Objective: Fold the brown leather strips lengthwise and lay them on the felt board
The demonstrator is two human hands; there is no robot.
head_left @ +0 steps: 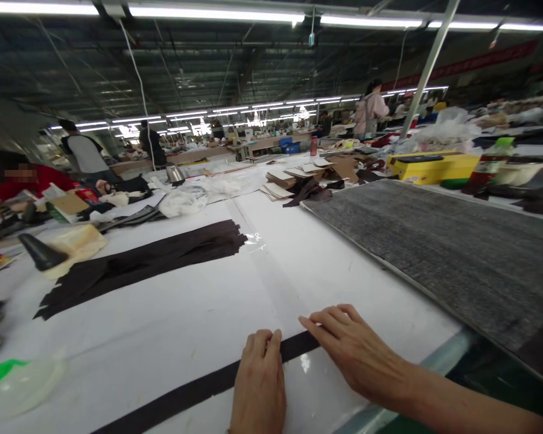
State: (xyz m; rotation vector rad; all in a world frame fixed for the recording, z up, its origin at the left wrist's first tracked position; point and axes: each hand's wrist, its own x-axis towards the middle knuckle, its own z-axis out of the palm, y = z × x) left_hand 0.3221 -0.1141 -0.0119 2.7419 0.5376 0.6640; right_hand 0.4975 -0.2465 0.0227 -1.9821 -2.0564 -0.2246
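A long narrow strip of dark brown fabric (194, 389) runs slantwise over the white tabletop (199, 319) near its front edge. My left hand (260, 383) rests across it, its fingers bent and close together on the cloth. Just to the right, my right hand (355, 349) covers the strip's far end, fingers curled over it and one fingertip reaching left past its upper edge. A short stretch of strip shows between the hands. What lies under both palms is hidden. Farther back lies a stack of wider dark fabric pieces (154, 262) with ragged ends.
A grey textured board (434, 241) lies at right. Cardboard pieces (294, 175), a yellow box (429, 167) and a bottle (491, 166) stand beyond. At left are a black cone-shaped object (43, 252), a clear plastic item with green (22, 386), and a person in red (36, 181).
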